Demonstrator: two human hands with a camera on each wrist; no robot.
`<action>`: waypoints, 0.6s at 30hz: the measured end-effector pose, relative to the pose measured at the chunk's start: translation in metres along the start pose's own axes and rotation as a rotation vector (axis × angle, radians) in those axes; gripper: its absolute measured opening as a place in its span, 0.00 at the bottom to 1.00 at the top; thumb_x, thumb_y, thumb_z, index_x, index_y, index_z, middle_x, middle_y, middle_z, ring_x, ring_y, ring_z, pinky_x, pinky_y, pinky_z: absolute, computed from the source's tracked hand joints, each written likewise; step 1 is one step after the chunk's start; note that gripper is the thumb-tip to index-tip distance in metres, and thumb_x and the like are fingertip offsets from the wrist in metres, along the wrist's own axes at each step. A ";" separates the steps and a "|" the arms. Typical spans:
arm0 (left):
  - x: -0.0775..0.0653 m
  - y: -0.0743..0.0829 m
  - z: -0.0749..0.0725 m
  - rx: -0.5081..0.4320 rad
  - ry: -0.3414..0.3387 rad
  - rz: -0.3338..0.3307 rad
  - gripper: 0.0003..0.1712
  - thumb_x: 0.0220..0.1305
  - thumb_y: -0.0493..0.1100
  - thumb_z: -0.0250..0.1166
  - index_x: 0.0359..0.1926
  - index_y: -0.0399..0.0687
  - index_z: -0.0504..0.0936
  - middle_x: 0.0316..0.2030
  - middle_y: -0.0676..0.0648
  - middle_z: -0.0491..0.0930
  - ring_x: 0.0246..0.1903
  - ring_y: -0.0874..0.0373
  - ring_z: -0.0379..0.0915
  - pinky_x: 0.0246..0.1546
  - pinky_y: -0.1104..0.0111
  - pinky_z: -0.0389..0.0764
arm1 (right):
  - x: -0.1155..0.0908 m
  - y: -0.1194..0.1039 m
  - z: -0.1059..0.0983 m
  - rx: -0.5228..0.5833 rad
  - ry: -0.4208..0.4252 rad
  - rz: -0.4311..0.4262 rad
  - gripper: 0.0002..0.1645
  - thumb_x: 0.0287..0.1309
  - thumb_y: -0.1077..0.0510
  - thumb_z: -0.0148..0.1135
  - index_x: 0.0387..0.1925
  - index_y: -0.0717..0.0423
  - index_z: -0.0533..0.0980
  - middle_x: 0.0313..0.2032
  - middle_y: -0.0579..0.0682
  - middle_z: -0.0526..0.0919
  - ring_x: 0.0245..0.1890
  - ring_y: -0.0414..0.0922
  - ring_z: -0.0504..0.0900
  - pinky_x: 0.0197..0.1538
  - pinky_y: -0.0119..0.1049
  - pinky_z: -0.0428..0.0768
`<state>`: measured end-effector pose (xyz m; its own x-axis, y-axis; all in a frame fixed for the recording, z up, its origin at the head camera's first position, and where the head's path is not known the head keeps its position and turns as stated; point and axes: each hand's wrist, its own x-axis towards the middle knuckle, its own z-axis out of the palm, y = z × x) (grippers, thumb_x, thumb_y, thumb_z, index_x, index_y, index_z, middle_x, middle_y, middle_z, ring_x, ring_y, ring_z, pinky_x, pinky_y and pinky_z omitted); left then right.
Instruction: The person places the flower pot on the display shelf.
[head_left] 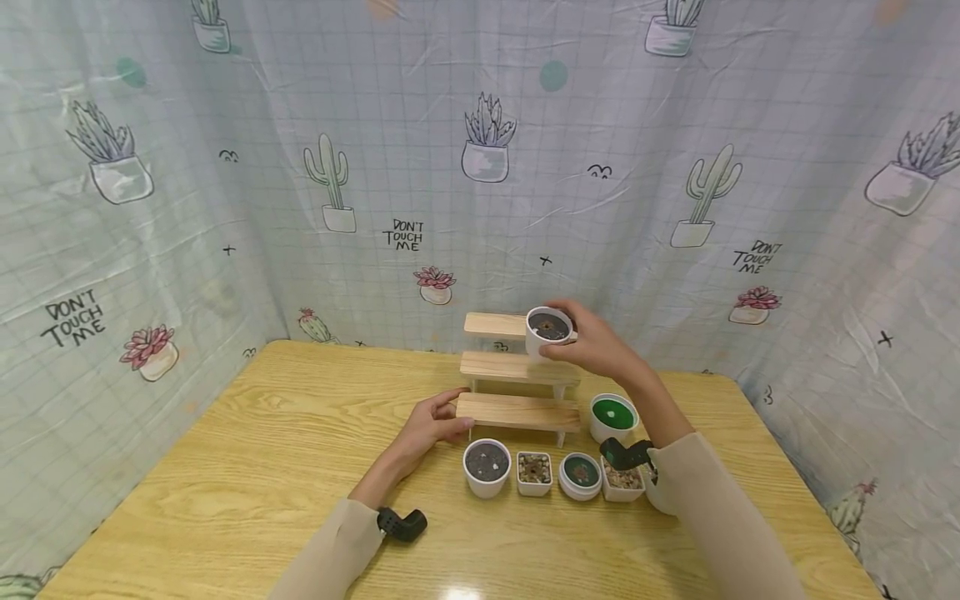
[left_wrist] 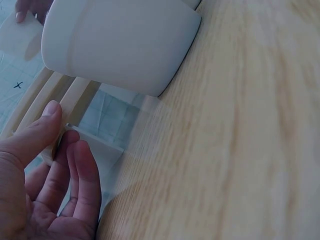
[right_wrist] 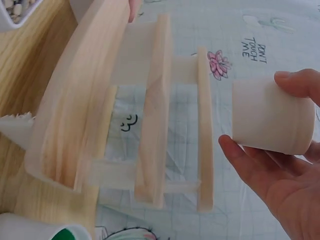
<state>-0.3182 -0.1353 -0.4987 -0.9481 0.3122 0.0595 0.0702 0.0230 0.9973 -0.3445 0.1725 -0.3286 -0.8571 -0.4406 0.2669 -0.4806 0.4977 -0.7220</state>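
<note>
My right hand point(head_left: 592, 340) holds a white round pot point(right_wrist: 267, 115) with dark filling, thumb on one side and fingers on the other. That pot is just off the top board of a three-step wooden plant stand point(head_left: 517, 410), with a gap between them in the right wrist view. At the stand's left end, my left hand point(head_left: 431, 427) pinches the lowest board, thumb on top and fingers curled at its end, as the left wrist view point(left_wrist: 55, 180) shows. Close to that hand stands a white pot with grey filling point(head_left: 487, 468).
In front of the stand sit a square pebble pot point(head_left: 534, 473), a low round pot with green filling point(head_left: 581, 475) and another square pebble pot point(head_left: 622, 482). A white pot with bright green filling point(head_left: 613, 417) stands right of it. A printed curtain point(head_left: 360, 275) hangs behind the table point(head_left: 315, 400).
</note>
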 end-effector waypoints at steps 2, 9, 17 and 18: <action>0.000 0.001 0.000 -0.001 -0.002 0.003 0.44 0.64 0.40 0.74 0.77 0.43 0.64 0.34 0.51 0.80 0.37 0.61 0.81 0.43 0.66 0.88 | 0.005 -0.001 0.002 0.002 0.003 -0.016 0.45 0.58 0.57 0.75 0.73 0.58 0.64 0.64 0.60 0.75 0.60 0.57 0.78 0.59 0.51 0.79; -0.002 0.002 0.001 -0.009 -0.004 0.003 0.44 0.65 0.39 0.73 0.78 0.43 0.63 0.33 0.52 0.80 0.37 0.61 0.81 0.43 0.66 0.88 | 0.021 -0.009 0.007 0.014 0.017 -0.017 0.46 0.56 0.59 0.75 0.72 0.60 0.64 0.63 0.60 0.76 0.61 0.57 0.78 0.62 0.55 0.78; -0.002 0.003 0.001 0.005 0.004 0.005 0.44 0.65 0.39 0.73 0.77 0.43 0.64 0.33 0.53 0.82 0.38 0.62 0.81 0.44 0.65 0.88 | 0.037 -0.012 0.011 0.057 0.028 0.036 0.47 0.55 0.59 0.76 0.72 0.59 0.63 0.65 0.59 0.74 0.63 0.57 0.77 0.63 0.53 0.78; -0.002 0.003 0.001 0.005 0.003 0.006 0.44 0.65 0.39 0.73 0.77 0.43 0.64 0.34 0.52 0.82 0.38 0.62 0.81 0.44 0.65 0.88 | 0.039 -0.012 0.012 0.060 0.027 0.040 0.47 0.55 0.58 0.76 0.72 0.59 0.63 0.65 0.59 0.74 0.63 0.57 0.77 0.63 0.52 0.78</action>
<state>-0.3158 -0.1345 -0.4959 -0.9488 0.3091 0.0656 0.0775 0.0263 0.9966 -0.3695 0.1407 -0.3169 -0.8803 -0.4010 0.2536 -0.4350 0.4687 -0.7688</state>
